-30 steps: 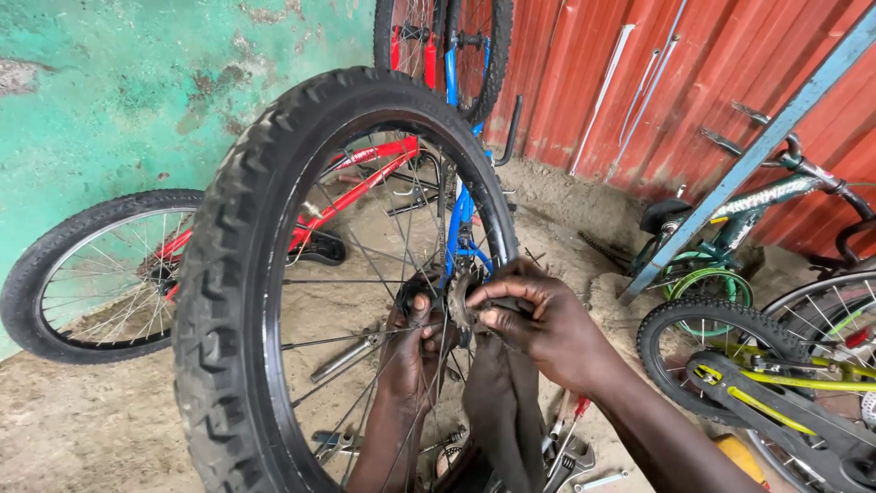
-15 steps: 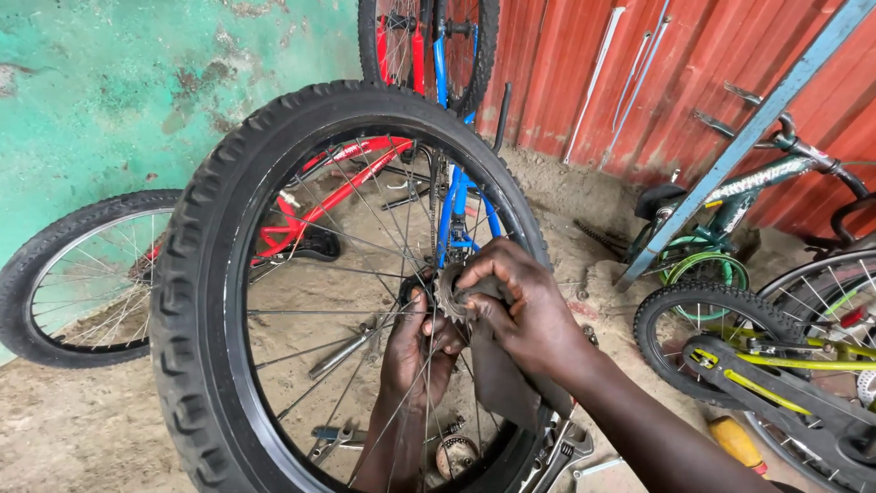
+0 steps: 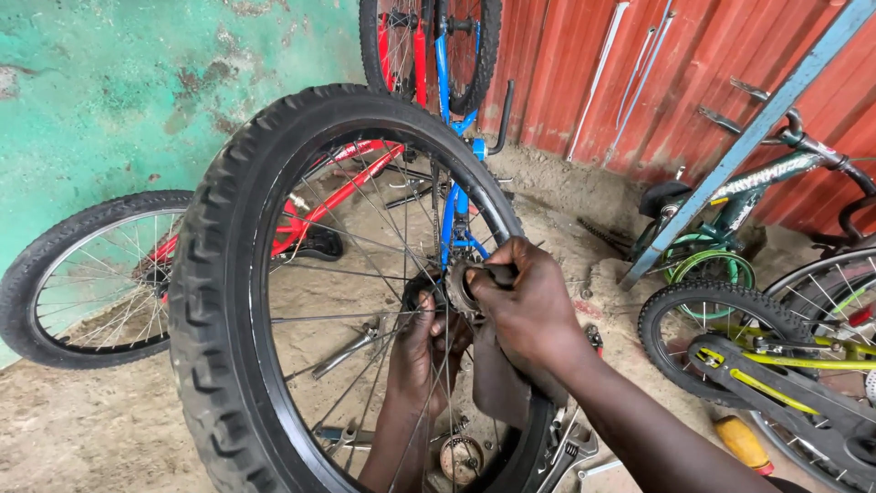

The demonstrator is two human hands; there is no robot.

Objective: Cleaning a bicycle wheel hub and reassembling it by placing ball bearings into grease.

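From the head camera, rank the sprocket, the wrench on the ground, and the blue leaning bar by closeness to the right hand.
1. Sprocket at the wheel hub: the right hand touches it.
2. Wrench on the dirt, seen through the spokes, to the left of the hand.
3. Blue leaning bar at upper right, against the red wall.

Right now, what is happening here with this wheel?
A person holds a bicycle wheel with a knobby black tyre upright and works at its centre. The right hand grips the toothed sprocket at the hub on the near side. The left hand reaches to the hub from behind the spokes. Wrenches lie on the dirt ground below. A red bicycle lies behind, a blue one leans on the wall, and a yellow-green one stands on the right.
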